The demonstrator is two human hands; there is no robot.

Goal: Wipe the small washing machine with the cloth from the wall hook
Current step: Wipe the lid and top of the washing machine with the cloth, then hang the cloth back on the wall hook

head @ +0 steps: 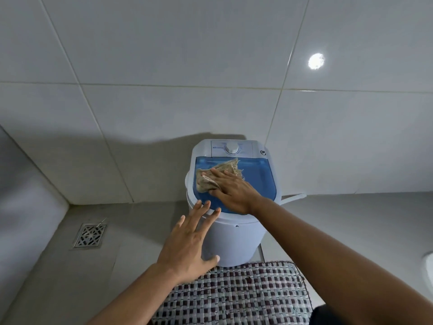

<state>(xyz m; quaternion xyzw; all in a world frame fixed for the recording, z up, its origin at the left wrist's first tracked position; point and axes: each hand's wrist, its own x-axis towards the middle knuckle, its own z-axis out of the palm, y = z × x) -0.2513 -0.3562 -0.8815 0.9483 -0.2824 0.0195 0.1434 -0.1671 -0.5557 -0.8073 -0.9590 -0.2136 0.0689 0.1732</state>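
Note:
A small white washing machine (236, 240) with a blue see-through lid (257, 177) stands on the floor against the tiled wall. A frayed beige cloth (215, 175) lies on the lid's left half. My right hand (230, 191) presses flat on the cloth, fingers pointing left. My left hand (189, 240) hovers with spread fingers at the machine's front left edge, fingertips near the lid rim, holding nothing. A white dial (232, 147) sits on the control panel behind the lid.
A metal floor drain (89, 235) lies to the left. A checkered mat (236, 294) covers the floor in front of the machine. A white pipe (294, 198) sticks out at the machine's right. A white rim (427, 268) shows at the right edge.

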